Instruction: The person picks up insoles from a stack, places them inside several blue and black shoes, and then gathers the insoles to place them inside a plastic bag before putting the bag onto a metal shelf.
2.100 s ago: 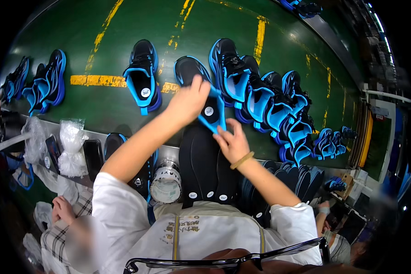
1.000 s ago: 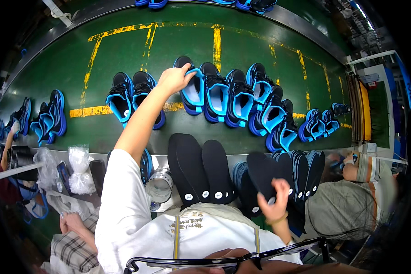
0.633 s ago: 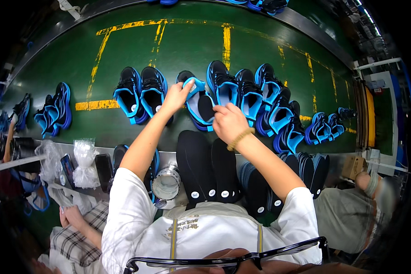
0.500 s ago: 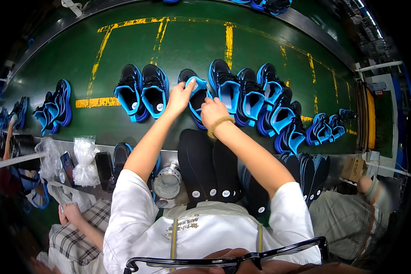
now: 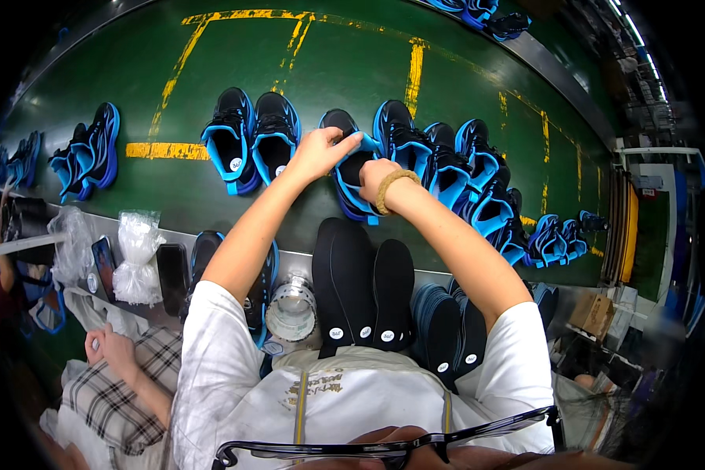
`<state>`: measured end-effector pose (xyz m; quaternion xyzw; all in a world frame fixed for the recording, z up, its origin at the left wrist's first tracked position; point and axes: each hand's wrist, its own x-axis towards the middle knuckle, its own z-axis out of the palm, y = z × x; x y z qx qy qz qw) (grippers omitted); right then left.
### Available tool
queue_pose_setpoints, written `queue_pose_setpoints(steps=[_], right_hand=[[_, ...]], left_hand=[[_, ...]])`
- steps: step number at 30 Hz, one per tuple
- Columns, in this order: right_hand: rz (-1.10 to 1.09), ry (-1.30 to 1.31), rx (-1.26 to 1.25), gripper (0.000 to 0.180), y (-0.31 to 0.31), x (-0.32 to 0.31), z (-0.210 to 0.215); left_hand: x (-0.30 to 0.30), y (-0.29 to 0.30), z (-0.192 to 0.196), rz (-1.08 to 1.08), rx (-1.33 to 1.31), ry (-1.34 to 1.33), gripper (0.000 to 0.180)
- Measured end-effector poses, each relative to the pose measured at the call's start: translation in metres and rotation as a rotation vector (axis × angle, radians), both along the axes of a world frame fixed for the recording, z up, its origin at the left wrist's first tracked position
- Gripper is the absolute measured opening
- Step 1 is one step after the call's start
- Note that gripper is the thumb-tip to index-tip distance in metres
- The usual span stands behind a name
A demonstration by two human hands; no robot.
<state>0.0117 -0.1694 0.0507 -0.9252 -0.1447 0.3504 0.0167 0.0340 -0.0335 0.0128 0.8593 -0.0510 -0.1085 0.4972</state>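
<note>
Now both hands work one blue-and-black shoe (image 5: 352,168): left hand (image 5: 321,153) gripping its collar, right hand (image 5: 374,174) pressing inside, seemingly seating an insole.

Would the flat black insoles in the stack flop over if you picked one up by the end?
Probably a little. The black insoles look thin and flat, so one would likely bend and droop. They seem light for their size. Their matte surface suggests they would not slip easily from the hands.
</note>
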Motion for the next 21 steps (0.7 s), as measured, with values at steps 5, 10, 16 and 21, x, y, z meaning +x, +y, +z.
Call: queue_pose_setpoints(steps=[5,10,16,21], right_hand=[[0.177,-0.264,-0.012,0.021,0.011,-0.007,-0.048],[0.103,-0.074,-0.046,0.029,0.012,-0.003,-0.044],[0.255,0.099,-0.293,0.041,0.021,0.007,-0.037],[0.501,0.236,-0.370,0.044,0.025,0.019,-0.056]], left_hand=[[0.006,-0.002,-0.004,-0.058,-0.006,0.099,0.052],[0.001,0.001,-0.001,-0.044,-0.085,0.068,0.050],[0.007,0.004,-0.005,-0.100,-0.057,0.096,0.051],[0.005,-0.003,-0.002,0.104,-0.071,0.031,0.042]])
